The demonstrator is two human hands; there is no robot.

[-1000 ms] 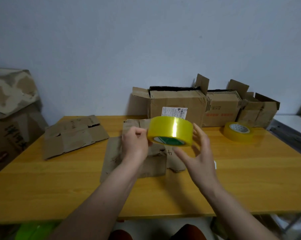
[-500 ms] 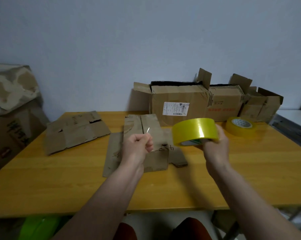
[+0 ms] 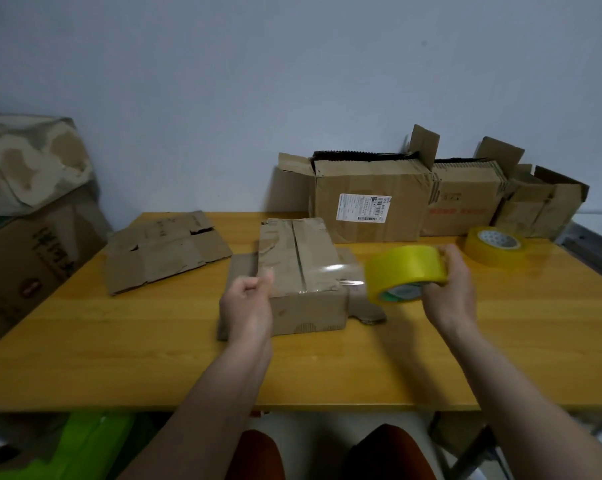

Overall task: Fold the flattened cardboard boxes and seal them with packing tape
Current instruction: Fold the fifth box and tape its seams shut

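A folded brown cardboard box (image 3: pixel 303 268) stands in the middle of the yellow wooden table (image 3: pixel 119 358), its top flaps closed. My right hand (image 3: pixel 448 292) grips a yellow tape roll (image 3: pixel 405 271) just right of the box. My left hand (image 3: pixel 247 303) pinches the free end of the tape at the box's left side. A clear tape strip (image 3: pixel 318 277) stretches between my hands over the box top. A flattened cardboard box (image 3: pixel 164 251) lies at the back left of the table.
A second tape roll (image 3: pixel 495 244) lies at the back right. Several open cardboard boxes (image 3: pixel 368 199) stand along the wall behind it. Larger cartons (image 3: pixel 26 216) lean left of the table. A green object (image 3: pixel 85 445) sits below the table's front edge.
My hands came down from chest height to the box and moved apart, drawing a strip of tape out of the roll. The view tilted downward.
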